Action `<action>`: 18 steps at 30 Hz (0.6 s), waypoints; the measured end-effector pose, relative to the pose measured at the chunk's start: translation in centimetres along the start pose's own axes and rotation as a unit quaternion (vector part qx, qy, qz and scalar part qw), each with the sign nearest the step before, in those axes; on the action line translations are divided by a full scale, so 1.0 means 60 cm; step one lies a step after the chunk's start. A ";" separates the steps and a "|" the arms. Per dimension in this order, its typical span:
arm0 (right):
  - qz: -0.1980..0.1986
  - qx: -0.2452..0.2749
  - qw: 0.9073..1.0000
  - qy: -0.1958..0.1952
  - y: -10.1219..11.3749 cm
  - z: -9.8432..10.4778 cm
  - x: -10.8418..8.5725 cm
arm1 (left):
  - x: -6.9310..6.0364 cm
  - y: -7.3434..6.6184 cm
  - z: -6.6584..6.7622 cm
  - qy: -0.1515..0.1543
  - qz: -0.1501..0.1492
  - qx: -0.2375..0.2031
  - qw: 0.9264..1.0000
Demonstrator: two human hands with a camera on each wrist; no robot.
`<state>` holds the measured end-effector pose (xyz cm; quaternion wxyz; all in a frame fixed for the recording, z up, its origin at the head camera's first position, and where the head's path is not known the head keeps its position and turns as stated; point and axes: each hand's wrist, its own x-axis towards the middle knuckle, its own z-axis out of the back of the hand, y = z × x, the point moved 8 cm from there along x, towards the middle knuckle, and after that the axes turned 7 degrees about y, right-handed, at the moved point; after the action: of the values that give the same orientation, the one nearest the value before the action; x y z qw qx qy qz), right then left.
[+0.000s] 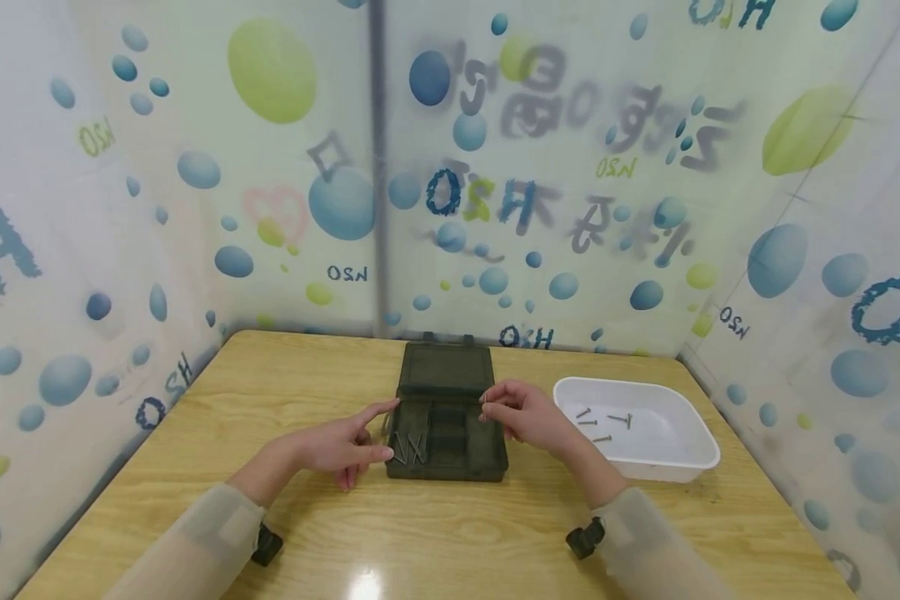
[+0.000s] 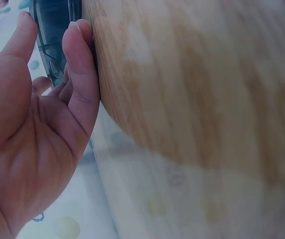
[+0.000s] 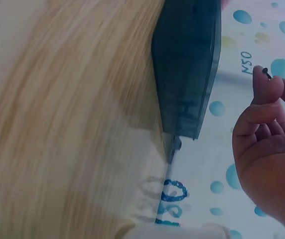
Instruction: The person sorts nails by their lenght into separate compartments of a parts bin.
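Observation:
A dark green plastic case (image 1: 447,467) stands on the table with its lid (image 1: 447,367) raised at the back. Several screws (image 1: 410,448) lie in its left compartment. Between thumb and index finger, my right hand (image 1: 528,417) pinches a single screw (image 3: 266,73) over the case's right side. My left hand (image 1: 337,446) is at the left side of the case, thumb and index finger spread along that edge. Its other fingers bend loosely near the tabletop in the left wrist view.
To the right of the case is a white plastic tray (image 1: 675,446) with several loose screws (image 1: 603,438) in it. The wooden table (image 1: 450,542) backs onto a patterned curtain (image 1: 450,275), and similar sheets hang on both sides.

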<state>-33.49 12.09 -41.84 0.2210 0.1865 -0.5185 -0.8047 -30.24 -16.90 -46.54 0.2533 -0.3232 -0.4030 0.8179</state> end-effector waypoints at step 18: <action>-0.001 -0.004 1.000 0.029 0.012 -0.074 0.034 | 0.000 0.002 -0.001 0.003 0.000 -0.005 1.000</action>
<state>-32.74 7.35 -43.05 0.2355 0.2091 -0.5084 -0.8014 -30.17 -16.94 -46.67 0.2531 -0.3268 -0.4062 0.8149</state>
